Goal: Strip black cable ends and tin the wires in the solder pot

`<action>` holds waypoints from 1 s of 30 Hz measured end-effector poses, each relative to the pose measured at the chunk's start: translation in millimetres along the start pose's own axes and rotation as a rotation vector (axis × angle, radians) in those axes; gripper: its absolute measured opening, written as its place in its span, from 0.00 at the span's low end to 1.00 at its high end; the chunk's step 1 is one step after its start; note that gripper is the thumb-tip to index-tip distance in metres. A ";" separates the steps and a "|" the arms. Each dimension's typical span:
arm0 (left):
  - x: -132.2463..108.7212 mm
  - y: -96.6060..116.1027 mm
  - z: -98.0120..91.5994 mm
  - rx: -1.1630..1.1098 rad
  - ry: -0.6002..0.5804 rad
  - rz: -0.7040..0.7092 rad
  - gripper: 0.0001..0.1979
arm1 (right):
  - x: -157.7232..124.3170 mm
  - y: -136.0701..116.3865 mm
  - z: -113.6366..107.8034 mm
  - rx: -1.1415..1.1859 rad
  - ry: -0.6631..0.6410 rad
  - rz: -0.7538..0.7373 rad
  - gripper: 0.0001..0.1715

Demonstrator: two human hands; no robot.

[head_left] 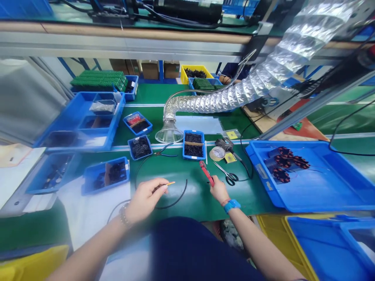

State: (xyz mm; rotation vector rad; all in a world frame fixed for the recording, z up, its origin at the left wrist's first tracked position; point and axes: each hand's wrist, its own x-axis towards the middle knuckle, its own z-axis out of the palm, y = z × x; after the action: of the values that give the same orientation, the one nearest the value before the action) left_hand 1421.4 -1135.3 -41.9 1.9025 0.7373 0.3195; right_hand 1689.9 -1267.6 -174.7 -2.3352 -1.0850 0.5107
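Lower centre: the black wire [179, 196] is pinched between thumb and fingers of the left hand [145, 199], its orange tip [171, 183] pointed rightward toward the red pliers [206, 171], which are clasped in the closed right hand [219, 191], near but apart.

Bright, even overhead light fills the bench, so the left hand [145, 199] casts only a faint, soft shadow on the green mat [193, 195]. The foil duct [234, 97] glints with white highlights. Wide-angle distortion bends the frame edges, and the left side smears into blur.
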 end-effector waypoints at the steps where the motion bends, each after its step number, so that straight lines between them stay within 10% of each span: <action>1: -0.2 1.6 0.6 0.014 0.038 0.018 0.11 | -1.5 0.7 4.2 0.003 0.000 -0.006 0.07; 5: -1.3 2.8 -2.3 0.005 0.154 0.055 0.10 | -19.1 -25.4 -8.0 0.063 -0.031 -0.063 0.10; 11: -0.9 2.3 -8.2 0.042 0.323 0.142 0.07 | -62.3 -117.3 -64.8 0.861 -0.731 -0.181 0.16; 15: -2.2 4.8 -11.9 0.063 0.355 0.163 0.06 | -76.6 -151.2 -76.5 1.074 -0.941 -0.165 0.16; 30: -9.0 6.5 -16.5 0.116 0.359 0.210 0.05 | -82.5 -157.4 -62.7 1.104 -0.969 -0.122 0.16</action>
State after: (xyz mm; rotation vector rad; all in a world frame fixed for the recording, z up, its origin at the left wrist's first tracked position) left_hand 1408.0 -1130.7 -27.9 2.0629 0.8037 0.7801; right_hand 1579.7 -1263.7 -22.0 -0.9937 -0.8930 1.7417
